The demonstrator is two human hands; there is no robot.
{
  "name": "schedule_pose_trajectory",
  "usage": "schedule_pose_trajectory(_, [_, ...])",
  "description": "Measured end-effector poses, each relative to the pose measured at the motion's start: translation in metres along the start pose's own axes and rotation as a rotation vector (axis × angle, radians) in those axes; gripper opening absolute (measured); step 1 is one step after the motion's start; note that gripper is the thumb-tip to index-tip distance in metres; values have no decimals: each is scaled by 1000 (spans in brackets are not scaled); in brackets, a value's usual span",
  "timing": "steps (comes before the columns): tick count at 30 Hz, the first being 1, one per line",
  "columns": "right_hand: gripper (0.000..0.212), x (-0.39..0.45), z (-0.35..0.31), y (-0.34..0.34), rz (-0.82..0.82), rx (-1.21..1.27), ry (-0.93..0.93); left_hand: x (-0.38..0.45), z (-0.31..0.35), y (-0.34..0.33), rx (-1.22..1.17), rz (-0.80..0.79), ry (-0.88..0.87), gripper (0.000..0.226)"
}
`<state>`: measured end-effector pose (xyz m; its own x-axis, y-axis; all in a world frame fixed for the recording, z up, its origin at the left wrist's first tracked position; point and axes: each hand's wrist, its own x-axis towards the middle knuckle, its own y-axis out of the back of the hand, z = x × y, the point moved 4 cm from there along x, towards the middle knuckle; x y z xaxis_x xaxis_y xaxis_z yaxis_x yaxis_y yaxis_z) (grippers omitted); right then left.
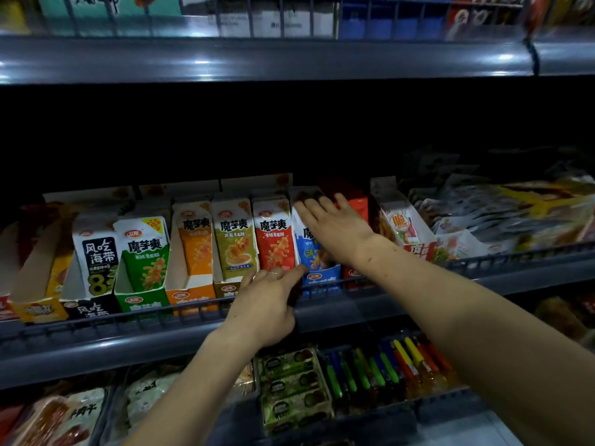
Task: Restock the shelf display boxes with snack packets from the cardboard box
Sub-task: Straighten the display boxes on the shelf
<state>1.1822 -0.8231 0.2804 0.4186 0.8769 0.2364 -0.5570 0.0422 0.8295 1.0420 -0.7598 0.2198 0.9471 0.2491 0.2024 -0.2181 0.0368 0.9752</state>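
Blue packets [314,252] under right hand [335,228], left hand [264,304] pointing, six display boxes [141,300]

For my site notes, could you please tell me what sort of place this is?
Most likely a shop's snack aisle: tiered grey shelves, a row of snack display boxes, and bagged snacks beside them.

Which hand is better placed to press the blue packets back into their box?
The right hand: it already lies flat on the blue packets. The left hand only points at their lower edge.

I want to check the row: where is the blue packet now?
On the middle shelf, the blue packet stands right of the red packet, under the right hand.
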Motion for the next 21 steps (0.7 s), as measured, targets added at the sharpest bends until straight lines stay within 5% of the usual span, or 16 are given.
schedule_pose_trajectory(5, [126, -12, 2, 3, 1, 115, 14, -1, 1, -1, 8, 14, -7, 79])
schedule_pose_trajectory(13, [95, -44, 68, 0, 27, 230, -132, 11, 38, 17, 188, 182, -168, 69])
schedule_pose_trajectory(21, [118, -27, 58, -31, -11, 153, -72, 43, 70, -6, 31, -23, -132, 72])
